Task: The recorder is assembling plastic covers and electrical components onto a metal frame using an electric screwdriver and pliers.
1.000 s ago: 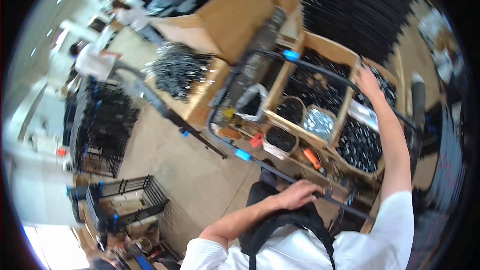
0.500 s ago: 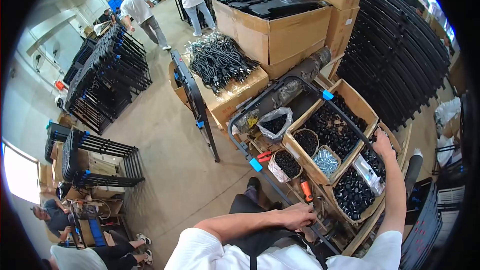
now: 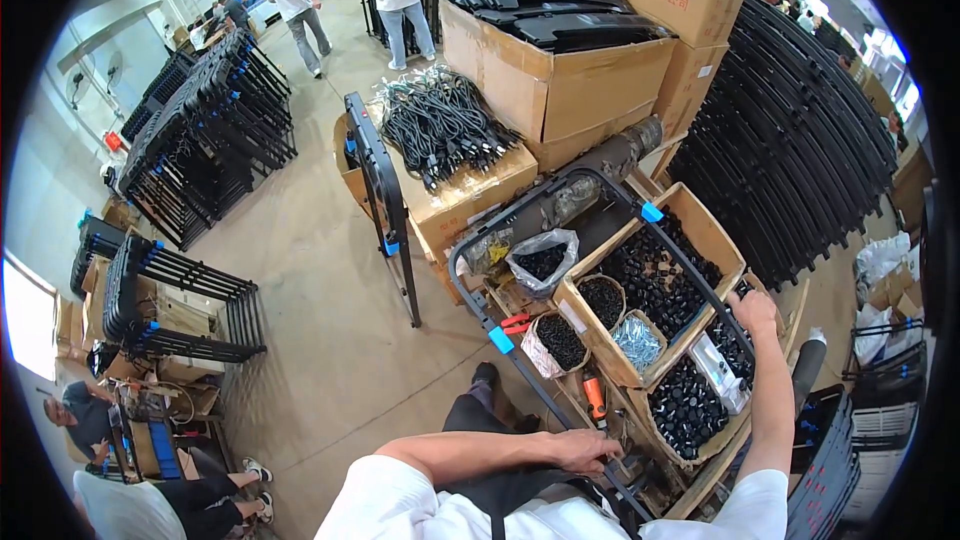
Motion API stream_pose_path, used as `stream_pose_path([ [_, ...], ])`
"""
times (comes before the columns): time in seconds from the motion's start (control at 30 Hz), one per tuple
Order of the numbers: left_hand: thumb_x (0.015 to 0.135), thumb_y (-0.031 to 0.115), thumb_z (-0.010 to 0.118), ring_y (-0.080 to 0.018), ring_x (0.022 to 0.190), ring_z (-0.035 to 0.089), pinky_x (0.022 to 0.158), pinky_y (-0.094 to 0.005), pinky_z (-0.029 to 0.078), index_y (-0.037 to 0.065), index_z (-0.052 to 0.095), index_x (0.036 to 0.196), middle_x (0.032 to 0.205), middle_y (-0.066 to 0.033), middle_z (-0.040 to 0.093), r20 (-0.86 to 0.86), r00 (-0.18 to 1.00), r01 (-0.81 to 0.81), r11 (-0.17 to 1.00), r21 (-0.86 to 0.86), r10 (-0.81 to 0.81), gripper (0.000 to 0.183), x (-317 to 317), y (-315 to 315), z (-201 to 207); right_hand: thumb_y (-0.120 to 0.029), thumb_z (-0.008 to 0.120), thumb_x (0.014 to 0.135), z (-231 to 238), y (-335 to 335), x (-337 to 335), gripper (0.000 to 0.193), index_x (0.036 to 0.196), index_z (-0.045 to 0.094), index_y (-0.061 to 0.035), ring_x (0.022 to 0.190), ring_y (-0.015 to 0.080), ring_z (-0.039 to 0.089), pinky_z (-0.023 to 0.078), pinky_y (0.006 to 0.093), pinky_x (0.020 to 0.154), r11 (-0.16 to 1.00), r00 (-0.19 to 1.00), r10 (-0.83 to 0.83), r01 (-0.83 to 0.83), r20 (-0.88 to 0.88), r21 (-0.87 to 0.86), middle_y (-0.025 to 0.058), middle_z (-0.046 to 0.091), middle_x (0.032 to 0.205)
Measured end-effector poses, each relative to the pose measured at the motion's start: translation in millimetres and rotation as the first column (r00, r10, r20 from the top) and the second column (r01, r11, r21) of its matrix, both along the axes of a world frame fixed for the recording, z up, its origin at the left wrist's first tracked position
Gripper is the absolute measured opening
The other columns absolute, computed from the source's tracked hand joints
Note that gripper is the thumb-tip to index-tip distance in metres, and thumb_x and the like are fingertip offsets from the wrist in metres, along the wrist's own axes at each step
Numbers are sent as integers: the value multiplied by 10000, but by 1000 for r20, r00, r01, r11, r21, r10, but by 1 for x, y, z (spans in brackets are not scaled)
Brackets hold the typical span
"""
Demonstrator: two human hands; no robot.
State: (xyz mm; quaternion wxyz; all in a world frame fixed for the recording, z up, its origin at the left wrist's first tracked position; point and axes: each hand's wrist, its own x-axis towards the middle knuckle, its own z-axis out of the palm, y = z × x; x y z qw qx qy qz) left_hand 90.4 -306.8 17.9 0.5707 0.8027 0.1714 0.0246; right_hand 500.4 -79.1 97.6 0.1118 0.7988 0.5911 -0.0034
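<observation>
A black tubular frame [image 3: 540,365] with blue clips leans across the parts boxes in front of me. My left hand [image 3: 585,450] is closed round its near tube, low in the view. At the right, my right hand [image 3: 754,312] reaches into the far end of a box of black plastic parts [image 3: 690,410]. Its fingers are bent and partly hidden; what they hold, if anything, does not show. A clear plastic bag [image 3: 722,372] lies on those parts, beside my right forearm. An orange and black handheld tool [image 3: 595,398] stands just beyond my left hand.
A wooden box [image 3: 745,258] holds black caps and a tub of silvery screws [image 3: 638,342]. Red-handled pliers [image 3: 516,324] lie beside a tub of black screws [image 3: 560,340]. Bundled cables [image 3: 450,125] lie on a carton; stacked black frames [image 3: 800,130] rise at right. People walk farther off.
My right hand has shifted slightly nearer within the parts box. The whole view has turned a little. My left hand stays at the frame's tube, and the walking person has moved farther away.
</observation>
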Motion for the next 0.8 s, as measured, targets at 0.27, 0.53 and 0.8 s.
stream_pose_path([
  [0.27, 930, 159, 623, -402, 1129, 655, 954, -490, 510, 101, 652, 1249, 1139, -194, 701, -191, 973, 108, 988, -109, -128, 326, 1, 16, 19, -550, 524, 968, 0, 8, -10, 644, 1009, 761, 47, 1106, 399, 714, 547, 488, 999, 982, 987, -152, 145, -44, -124, 303, 727, 1148],
  [0.53, 1005, 345, 602, -392, 1105, 679, 906, -519, 533, 198, 635, 1318, 1153, -175, 718, -164, 971, 175, 984, -16, -176, 347, 2, 11, 22, -463, 602, 941, -29, 9, 19, 607, 1214, 574, 78, 1128, 465, 675, 535, 537, 989, 999, 995, -38, 40, -90, 21, 327, 701, 1156],
  [0.8, 972, 208, 657, -398, 1071, 664, 923, -500, 521, 104, 504, 1329, 1099, -186, 674, -31, 999, -33, 988, -153, 29, 402, 10, -3, -15, -386, 633, 910, -23, -9, 36, 582, 1242, 554, 85, 1092, 469, 693, 536, 545, 991, 994, 985, -109, 106, -137, -22, 330, 708, 1134],
])
